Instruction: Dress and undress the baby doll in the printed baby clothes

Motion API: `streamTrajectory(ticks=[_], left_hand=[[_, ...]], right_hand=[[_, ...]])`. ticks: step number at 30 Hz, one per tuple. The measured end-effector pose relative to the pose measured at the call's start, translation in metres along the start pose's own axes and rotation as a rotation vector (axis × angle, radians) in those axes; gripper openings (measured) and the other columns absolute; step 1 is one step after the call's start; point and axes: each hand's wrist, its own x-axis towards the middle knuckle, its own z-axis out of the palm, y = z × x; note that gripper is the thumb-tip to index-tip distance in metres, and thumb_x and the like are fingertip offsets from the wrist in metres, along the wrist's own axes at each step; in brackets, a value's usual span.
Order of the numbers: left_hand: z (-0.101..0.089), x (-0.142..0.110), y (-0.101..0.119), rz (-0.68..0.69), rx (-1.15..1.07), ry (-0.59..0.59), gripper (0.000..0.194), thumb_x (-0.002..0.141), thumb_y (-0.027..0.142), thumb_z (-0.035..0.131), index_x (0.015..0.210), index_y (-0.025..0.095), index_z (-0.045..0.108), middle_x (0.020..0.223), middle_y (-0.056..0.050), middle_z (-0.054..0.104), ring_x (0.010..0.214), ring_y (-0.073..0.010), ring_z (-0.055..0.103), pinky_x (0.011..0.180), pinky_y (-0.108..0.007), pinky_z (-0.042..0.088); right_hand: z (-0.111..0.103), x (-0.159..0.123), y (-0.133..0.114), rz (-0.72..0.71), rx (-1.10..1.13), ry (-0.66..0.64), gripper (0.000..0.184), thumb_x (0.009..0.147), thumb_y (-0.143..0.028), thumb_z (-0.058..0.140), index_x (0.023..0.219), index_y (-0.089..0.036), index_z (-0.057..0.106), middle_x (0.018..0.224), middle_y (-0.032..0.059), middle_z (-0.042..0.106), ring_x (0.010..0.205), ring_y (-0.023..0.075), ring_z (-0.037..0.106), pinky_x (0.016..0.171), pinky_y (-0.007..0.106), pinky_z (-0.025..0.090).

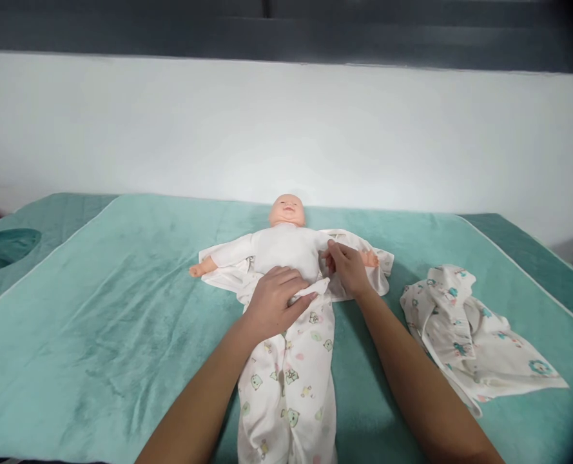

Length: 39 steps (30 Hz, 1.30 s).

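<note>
A baby doll (289,248) with a white cloth body lies face up, its head at the far end and its arms spread. Under and around it is an opened white baby romper (310,361) with small printed animals, its legs stretched toward me. At the doll's waist, my left hand (281,299) has a fold of the romper's front between thumb and fingers. Over on the doll's right-hand side in view, my right hand (347,264) has its fingers curled closed at the doll's upper arm, partly covering it. The doll's small hand shows just beyond my knuckles.
A second printed white baby garment (479,348) lies crumpled to the right. Everything rests on a green padded cover (97,335) with pale piping and some wrinkles. A white wall (267,129) rises behind, with a dark band above it.
</note>
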Motion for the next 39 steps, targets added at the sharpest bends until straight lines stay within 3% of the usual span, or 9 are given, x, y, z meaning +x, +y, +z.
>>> streamTrajectory(ticks=[4,7,12,18,24,33,39], left_hand=[[0.000,0.000,0.000,0.002,-0.011,0.012,0.019,0.095,0.031,0.054,0.085,0.019,0.064,0.076,-0.003,0.062,0.075,-0.0169,0.055,0.073,-0.034,0.040],[-0.001,0.000,-0.001,-0.001,-0.029,0.030,0.016,0.094,0.030,0.056,0.085,0.019,0.063,0.075,-0.002,0.063,0.075,-0.0166,0.055,0.072,-0.033,0.041],[-0.002,0.001,-0.003,-0.078,-0.050,0.103,0.031,0.094,0.030,0.055,0.065,0.019,0.049,0.062,0.001,0.052,0.064,-0.0142,0.048,0.065,-0.031,0.038],[-0.001,0.000,-0.005,-0.106,-0.056,0.153,0.035,0.092,0.025,0.055,0.062,0.020,0.038,0.057,0.003,0.042,0.059,-0.0131,0.041,0.061,-0.030,0.034],[-0.001,-0.001,-0.005,-0.115,-0.065,0.168,0.035,0.091,0.024,0.056,0.063,0.020,0.037,0.058,0.002,0.042,0.060,-0.0136,0.040,0.060,-0.031,0.032],[0.001,0.003,-0.003,-0.078,-0.067,0.106,0.030,0.093,0.025,0.055,0.065,0.020,0.044,0.062,0.001,0.048,0.063,-0.0136,0.044,0.064,-0.031,0.035],[0.006,0.002,-0.002,-0.096,0.005,0.111,0.029,0.095,0.029,0.052,0.068,0.020,0.048,0.063,0.002,0.048,0.063,-0.0141,0.046,0.066,-0.032,0.037]], right_hand=[[0.001,-0.002,-0.003,-0.087,-0.333,-0.284,0.054,0.095,-0.063,0.041,0.061,-0.022,0.050,0.065,0.0027,0.057,0.064,0.0177,0.052,0.066,0.032,0.036],[0.004,-0.003,-0.008,-0.056,-0.332,-0.382,0.050,0.092,-0.064,0.046,0.064,-0.022,0.049,0.068,0.0009,0.057,0.065,0.0173,0.051,0.066,0.031,0.036],[0.016,-0.007,-0.014,-0.004,-0.266,-0.297,0.050,0.085,-0.068,0.053,0.067,-0.022,0.049,0.068,-0.0016,0.055,0.066,0.0157,0.048,0.061,0.028,0.031],[0.021,-0.012,-0.024,-0.063,-0.352,-0.226,0.049,0.087,-0.064,0.054,0.063,-0.022,0.042,0.062,-0.0026,0.047,0.064,0.0143,0.043,0.060,0.028,0.028],[0.022,-0.014,-0.028,-0.099,-0.395,-0.209,0.049,0.091,-0.060,0.051,0.063,-0.022,0.036,0.060,-0.0033,0.043,0.061,0.0138,0.042,0.059,0.028,0.026],[0.021,-0.008,-0.013,-0.060,-0.378,-0.106,0.052,0.098,-0.061,0.033,0.065,-0.022,0.043,0.065,-0.0016,0.052,0.065,0.0142,0.046,0.063,0.028,0.027],[0.024,-0.002,-0.007,-0.104,-0.303,-0.076,0.053,0.097,-0.059,0.037,0.060,-0.021,0.038,0.057,-0.0036,0.042,0.060,0.0132,0.040,0.059,0.028,0.026]])
